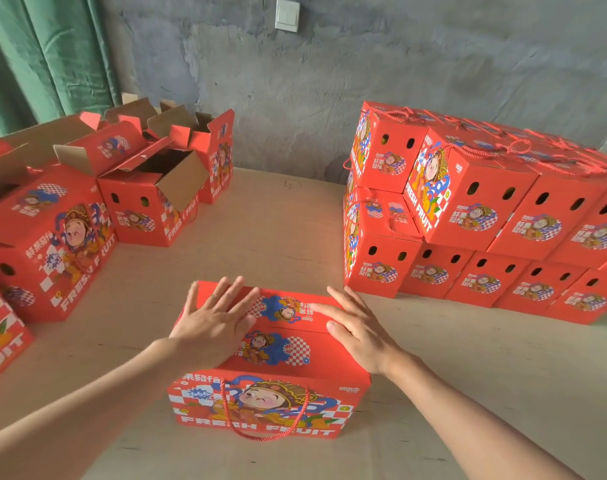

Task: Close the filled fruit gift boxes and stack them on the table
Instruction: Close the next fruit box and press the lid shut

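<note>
Red box (pixel 278 348) lower centre on table (pixel 267 230), left hand (pixel 212 323) and right hand (pixel 357 329) flat on its lid, fingers straight, stack (pixel 485 216) right, open boxes (pixel 149 188) upper left

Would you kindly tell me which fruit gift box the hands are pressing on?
The lone gift box at the near middle of the table, left hand and right hand flat on its lid. The open boxes left and stacked boxes right are untouched.

L hand (pixel 215 325) & R hand (pixel 359 329) flat on closed box (pixel 278 348) lid; closed stack (pixel 485 216) right; open boxes (pixel 156 188) left
</note>
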The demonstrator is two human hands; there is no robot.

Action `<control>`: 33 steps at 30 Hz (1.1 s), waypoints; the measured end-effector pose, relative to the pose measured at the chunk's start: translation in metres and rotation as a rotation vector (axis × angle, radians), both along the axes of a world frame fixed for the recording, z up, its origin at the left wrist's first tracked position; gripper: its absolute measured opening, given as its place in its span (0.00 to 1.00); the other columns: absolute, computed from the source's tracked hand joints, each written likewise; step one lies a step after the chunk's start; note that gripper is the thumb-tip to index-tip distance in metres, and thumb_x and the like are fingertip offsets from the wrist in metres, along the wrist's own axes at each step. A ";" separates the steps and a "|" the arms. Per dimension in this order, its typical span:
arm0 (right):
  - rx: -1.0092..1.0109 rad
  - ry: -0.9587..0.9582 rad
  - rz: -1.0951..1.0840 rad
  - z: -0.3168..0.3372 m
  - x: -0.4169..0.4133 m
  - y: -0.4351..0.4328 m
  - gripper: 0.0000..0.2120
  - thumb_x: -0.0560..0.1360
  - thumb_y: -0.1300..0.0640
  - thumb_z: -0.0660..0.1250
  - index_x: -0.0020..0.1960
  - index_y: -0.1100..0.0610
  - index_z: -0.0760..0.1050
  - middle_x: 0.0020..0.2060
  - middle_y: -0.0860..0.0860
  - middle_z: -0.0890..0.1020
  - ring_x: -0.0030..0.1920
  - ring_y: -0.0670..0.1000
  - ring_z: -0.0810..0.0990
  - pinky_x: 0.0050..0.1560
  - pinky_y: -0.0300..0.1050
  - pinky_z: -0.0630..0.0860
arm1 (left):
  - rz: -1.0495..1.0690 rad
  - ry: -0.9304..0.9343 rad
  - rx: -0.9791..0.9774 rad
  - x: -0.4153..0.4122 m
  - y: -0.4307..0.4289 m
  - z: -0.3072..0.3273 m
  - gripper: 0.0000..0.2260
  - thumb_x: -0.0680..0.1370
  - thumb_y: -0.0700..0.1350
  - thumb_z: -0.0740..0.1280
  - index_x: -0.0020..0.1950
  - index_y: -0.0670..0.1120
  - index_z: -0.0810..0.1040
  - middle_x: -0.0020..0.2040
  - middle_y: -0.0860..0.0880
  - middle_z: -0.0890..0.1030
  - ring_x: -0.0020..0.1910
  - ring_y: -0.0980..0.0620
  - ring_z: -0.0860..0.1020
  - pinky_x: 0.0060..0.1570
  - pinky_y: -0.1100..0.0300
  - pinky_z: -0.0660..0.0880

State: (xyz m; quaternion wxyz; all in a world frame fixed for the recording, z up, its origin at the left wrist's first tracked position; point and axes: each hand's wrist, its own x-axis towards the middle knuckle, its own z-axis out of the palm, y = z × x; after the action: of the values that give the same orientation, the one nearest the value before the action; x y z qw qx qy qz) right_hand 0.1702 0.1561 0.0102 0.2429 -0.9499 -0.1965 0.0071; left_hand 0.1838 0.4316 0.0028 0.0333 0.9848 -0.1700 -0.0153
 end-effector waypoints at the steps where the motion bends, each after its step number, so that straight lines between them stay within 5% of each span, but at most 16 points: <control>1: 0.035 -0.016 -0.018 -0.001 0.000 0.000 0.18 0.81 0.54 0.57 0.69 0.42 0.68 0.74 0.47 0.60 0.75 0.47 0.50 0.73 0.40 0.45 | -0.015 0.001 -0.012 -0.012 -0.004 -0.003 0.25 0.77 0.63 0.34 0.72 0.57 0.32 0.74 0.54 0.32 0.70 0.53 0.28 0.70 0.46 0.32; 4: 0.158 -0.104 -0.078 -0.004 0.003 0.002 0.14 0.78 0.60 0.63 0.63 0.54 0.76 0.61 0.52 0.74 0.65 0.51 0.68 0.68 0.39 0.60 | -0.016 -0.026 -0.062 -0.038 -0.019 -0.012 0.29 0.75 0.63 0.29 0.72 0.52 0.33 0.71 0.56 0.31 0.68 0.54 0.26 0.71 0.54 0.32; 8: 0.274 -0.142 -0.166 -0.004 0.001 0.005 0.12 0.76 0.65 0.65 0.57 0.59 0.80 0.54 0.52 0.78 0.60 0.51 0.73 0.61 0.29 0.61 | -0.039 -0.140 -0.122 -0.047 -0.020 -0.010 0.32 0.75 0.63 0.31 0.75 0.50 0.43 0.74 0.57 0.40 0.74 0.53 0.37 0.71 0.56 0.37; 11: 0.310 -0.236 -0.277 -0.008 -0.011 0.016 0.09 0.75 0.65 0.67 0.54 0.61 0.82 0.50 0.55 0.81 0.56 0.55 0.76 0.60 0.37 0.66 | -0.161 -0.151 -0.164 -0.031 -0.007 0.002 0.30 0.76 0.61 0.39 0.74 0.53 0.61 0.74 0.57 0.57 0.76 0.50 0.55 0.73 0.53 0.47; 14: 0.201 -0.299 -0.413 -0.013 -0.037 0.028 0.13 0.75 0.56 0.63 0.55 0.58 0.81 0.48 0.57 0.80 0.52 0.59 0.77 0.59 0.51 0.70 | -0.251 -0.111 -0.062 0.001 0.009 0.007 0.30 0.74 0.61 0.33 0.75 0.61 0.54 0.73 0.64 0.48 0.76 0.54 0.44 0.73 0.46 0.37; 17: 0.002 -0.301 -0.399 -0.012 -0.076 0.037 0.22 0.76 0.46 0.58 0.64 0.54 0.77 0.47 0.56 0.77 0.49 0.59 0.76 0.56 0.52 0.73 | 0.064 -0.013 -0.043 0.028 0.014 0.004 0.23 0.79 0.63 0.37 0.74 0.66 0.45 0.76 0.57 0.40 0.75 0.49 0.35 0.68 0.39 0.30; 20: -0.062 -0.253 -0.380 -0.013 -0.107 0.048 0.29 0.75 0.37 0.50 0.66 0.53 0.74 0.46 0.55 0.75 0.47 0.57 0.76 0.52 0.50 0.74 | 0.364 0.076 -0.253 0.030 -0.005 0.001 0.24 0.81 0.60 0.46 0.77 0.59 0.49 0.78 0.46 0.48 0.76 0.44 0.47 0.70 0.39 0.42; 22: 0.111 -0.164 -0.385 -0.014 -0.116 0.044 0.26 0.76 0.39 0.53 0.62 0.54 0.75 0.46 0.52 0.76 0.48 0.52 0.76 0.52 0.46 0.73 | 0.416 -0.037 -0.434 0.018 -0.019 -0.003 0.24 0.80 0.58 0.53 0.72 0.46 0.63 0.70 0.39 0.63 0.69 0.38 0.64 0.66 0.42 0.59; 25: 0.480 0.017 -0.608 -0.019 -0.112 0.021 0.10 0.79 0.49 0.60 0.46 0.55 0.74 0.37 0.48 0.79 0.40 0.48 0.77 0.44 0.44 0.72 | 0.469 -0.143 -0.682 -0.004 -0.020 -0.011 0.22 0.79 0.58 0.58 0.47 0.39 0.75 0.44 0.42 0.75 0.46 0.38 0.75 0.44 0.51 0.69; 29: 0.664 0.628 -0.666 -0.030 -0.093 0.023 0.27 0.80 0.39 0.49 0.47 0.58 0.78 0.40 0.51 0.81 0.43 0.51 0.78 0.50 0.48 0.76 | 0.597 0.271 -0.572 -0.033 -0.010 -0.022 0.33 0.80 0.62 0.51 0.30 0.38 0.78 0.22 0.46 0.76 0.25 0.46 0.76 0.31 0.60 0.71; 33: 1.135 0.775 -0.719 -0.020 -0.059 0.034 0.22 0.77 0.38 0.59 0.45 0.54 0.82 0.41 0.52 0.85 0.39 0.51 0.84 0.37 0.43 0.78 | 0.690 0.725 -0.886 -0.055 -0.016 -0.037 0.32 0.78 0.66 0.48 0.28 0.42 0.70 0.21 0.47 0.71 0.18 0.50 0.69 0.23 0.67 0.66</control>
State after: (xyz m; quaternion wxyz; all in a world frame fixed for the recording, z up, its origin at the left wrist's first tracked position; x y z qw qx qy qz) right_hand 0.1108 0.1902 -0.0102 0.7312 -0.6151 0.2493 0.1578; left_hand 0.1291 0.4160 -0.0342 0.4927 0.8085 0.1863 -0.2624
